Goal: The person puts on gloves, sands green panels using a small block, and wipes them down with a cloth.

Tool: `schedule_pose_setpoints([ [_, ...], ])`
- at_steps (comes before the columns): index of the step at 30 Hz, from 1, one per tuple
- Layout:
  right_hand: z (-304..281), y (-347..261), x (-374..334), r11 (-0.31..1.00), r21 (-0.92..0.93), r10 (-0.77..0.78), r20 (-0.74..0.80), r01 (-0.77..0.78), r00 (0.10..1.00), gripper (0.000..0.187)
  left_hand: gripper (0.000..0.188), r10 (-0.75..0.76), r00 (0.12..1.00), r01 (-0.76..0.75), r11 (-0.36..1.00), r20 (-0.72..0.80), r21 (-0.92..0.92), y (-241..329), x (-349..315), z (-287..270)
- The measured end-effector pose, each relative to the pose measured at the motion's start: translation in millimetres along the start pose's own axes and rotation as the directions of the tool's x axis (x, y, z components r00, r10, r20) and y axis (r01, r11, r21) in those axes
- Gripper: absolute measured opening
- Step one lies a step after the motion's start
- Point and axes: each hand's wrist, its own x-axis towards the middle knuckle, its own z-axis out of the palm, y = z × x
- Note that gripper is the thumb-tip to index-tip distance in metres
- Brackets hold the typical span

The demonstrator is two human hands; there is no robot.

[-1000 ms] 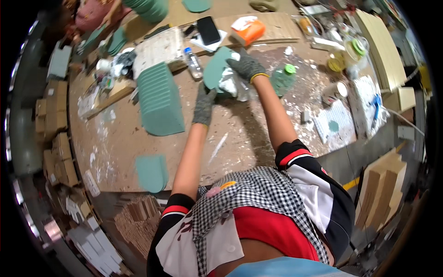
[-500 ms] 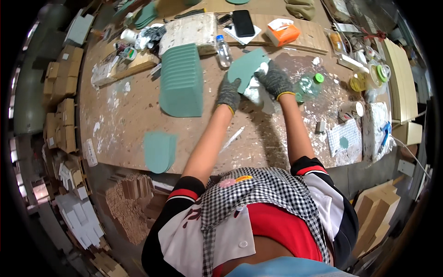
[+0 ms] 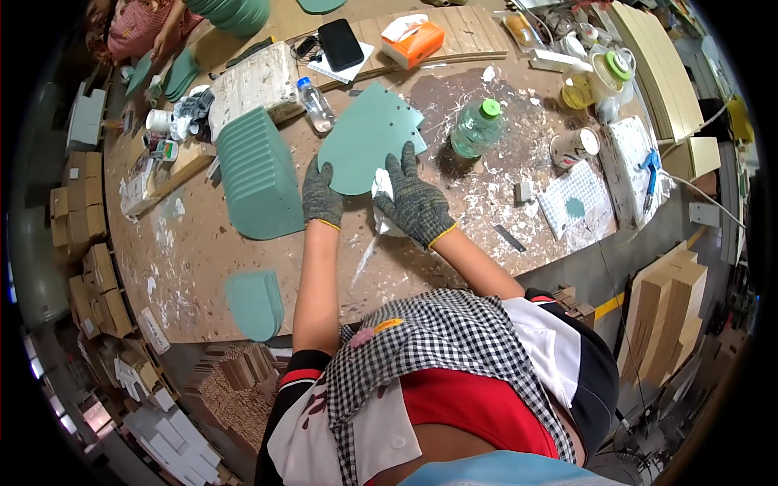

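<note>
Both hands wear grey knit gloves with yellow cuffs. A green rounded panel (image 3: 369, 134) with small dark holes along its right edge is between them, over the worktable. My left hand (image 3: 322, 194) grips its lower left edge, thumb on top. A crumpled white tissue (image 3: 382, 190) is held in my right hand (image 3: 417, 201), whose fingertips touch the panel's lower right edge. Left of the panel stands a long row of similar green panels (image 3: 259, 174). A smaller green stack (image 3: 254, 304) lies at the table's near edge.
A clear bottle with a blue cap (image 3: 316, 105) lies beyond the panel; a green-capped bottle (image 3: 476, 130) stands to the right. Farther back are a phone (image 3: 340, 44) and an orange tissue pack (image 3: 413, 40). A paper cup (image 3: 574, 147) is at right. Another person's arm (image 3: 168, 28) shows far left.
The panel has turned and now shows its broad face. My right hand has come from its far edge to the lower right edge, tissue still in it. The view has shifted right.
</note>
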Motion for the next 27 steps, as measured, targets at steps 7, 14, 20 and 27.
schedule_pose_setpoints([
  [7, -4, 10, -5, 0.997, -0.018, -0.074, -0.046, 0.074, 0.996, 0.078, 0.043, -0.013, 1.0, 0.013, 0.999, 0.003, 0.039, 9, -5, 7],
  [14, -33, 23, -36, 0.995, 0.022, 0.099, 0.101, -0.101, 0.99, 0.058, 0.047, -0.085, 0.995, 0.074, 0.974, -0.044, -0.216, 19, -15, 31],
  [20, -25, 41, -37, 0.998, -0.011, -0.058, -0.274, 0.057, 0.96, 0.061, 0.048, -0.005, 0.999, 0.01, 0.995, -0.054, 0.098, 4, -11, 33],
  [27, -5, 43, -8, 0.441, 0.886, 0.322, -0.006, -0.145, 0.947, 0.056, 0.065, 0.596, 0.76, -0.479, 0.244, 0.259, 0.843, 38, 26, 63],
])
